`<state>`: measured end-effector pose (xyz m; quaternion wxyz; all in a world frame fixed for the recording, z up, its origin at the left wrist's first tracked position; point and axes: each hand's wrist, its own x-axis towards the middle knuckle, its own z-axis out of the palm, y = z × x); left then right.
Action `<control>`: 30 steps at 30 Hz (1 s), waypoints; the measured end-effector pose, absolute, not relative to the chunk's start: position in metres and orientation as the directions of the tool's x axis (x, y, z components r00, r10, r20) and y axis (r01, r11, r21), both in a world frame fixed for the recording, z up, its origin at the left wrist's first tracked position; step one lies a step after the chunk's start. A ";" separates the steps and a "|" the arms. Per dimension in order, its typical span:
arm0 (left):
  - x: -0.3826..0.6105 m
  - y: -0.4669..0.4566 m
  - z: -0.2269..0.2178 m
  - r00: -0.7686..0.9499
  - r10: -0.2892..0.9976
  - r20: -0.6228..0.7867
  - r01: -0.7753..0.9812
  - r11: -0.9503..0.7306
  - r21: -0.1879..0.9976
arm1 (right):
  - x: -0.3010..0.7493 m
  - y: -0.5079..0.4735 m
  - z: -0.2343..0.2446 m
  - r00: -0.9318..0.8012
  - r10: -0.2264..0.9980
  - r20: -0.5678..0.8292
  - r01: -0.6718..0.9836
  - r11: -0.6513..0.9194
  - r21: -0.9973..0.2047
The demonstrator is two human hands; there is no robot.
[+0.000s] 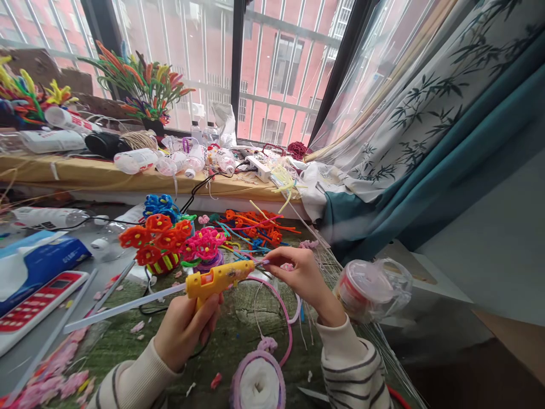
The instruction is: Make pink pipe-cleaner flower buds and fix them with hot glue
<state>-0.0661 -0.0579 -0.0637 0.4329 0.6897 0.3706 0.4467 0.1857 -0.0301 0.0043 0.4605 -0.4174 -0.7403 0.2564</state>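
My left hand (187,324) is wrapped around the handle of a yellow hot glue gun (219,278), its nozzle pointing right. A long whitish glue stick (128,308) juts from the gun's back end. At the nozzle, the thumb and fingertips of my right hand (300,278) are pinched together; what lies between them is too small to make out. Below my hands stands a white roll wrapped in lilac pipe cleaner (258,382). A pink pipe cleaner (286,309) curves up from beside it. Just beyond the gun are pink fuzzy flowers (206,243) in a purple pot.
Orange flowers (155,236) and blue flowers (160,207) stand at centre left. Loose pipe cleaners (259,227) lie behind my hands. A red-white calculator (40,309) and blue tissue pack (42,261) are left; a lidded plastic tub (366,287) is right. Bottles (136,161) line the sill.
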 end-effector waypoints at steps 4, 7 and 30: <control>-0.065 -0.057 -0.063 0.310 0.902 0.300 0.134 -0.354 0.926 | 0.187 -0.030 0.004 -0.221 0.859 0.462 0.376 0.512 -0.772; -0.064 -0.056 -0.063 0.296 0.909 0.295 0.133 -0.345 0.929 | 0.188 -0.030 0.004 -0.222 0.861 0.457 0.377 0.508 -0.774; -0.064 -0.059 -0.043 0.314 0.853 0.417 0.548 -0.522 0.654 | 0.191 -0.030 0.007 -0.147 0.906 0.397 0.302 0.423 -0.854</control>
